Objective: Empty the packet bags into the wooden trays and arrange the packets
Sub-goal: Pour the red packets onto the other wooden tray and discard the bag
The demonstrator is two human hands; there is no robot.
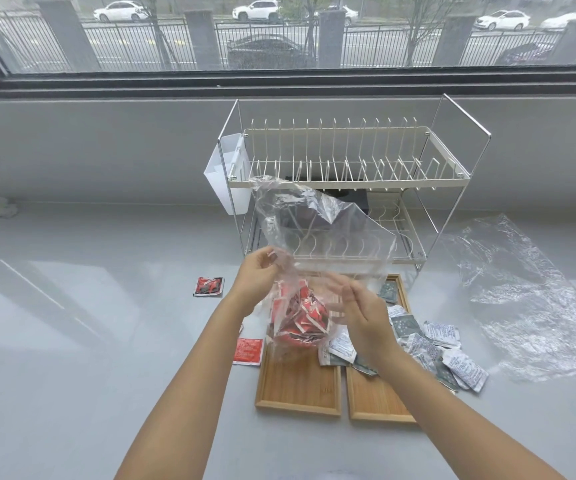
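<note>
My left hand (258, 274) pinches the clear bag (309, 237) of red packets (302, 318) just above the left wooden tray (298, 382), right hand (366, 315) flat and relaxed against its side. Green-and-white packets (428, 344) are spilled past my right hand, over the right tray (376, 396) and onto the desk (72, 306).

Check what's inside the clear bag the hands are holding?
The clear bag, pinched by the left hand, holds a clump of red packets at its bottom. Their count is hidden by overlap and crinkled plastic.
</note>
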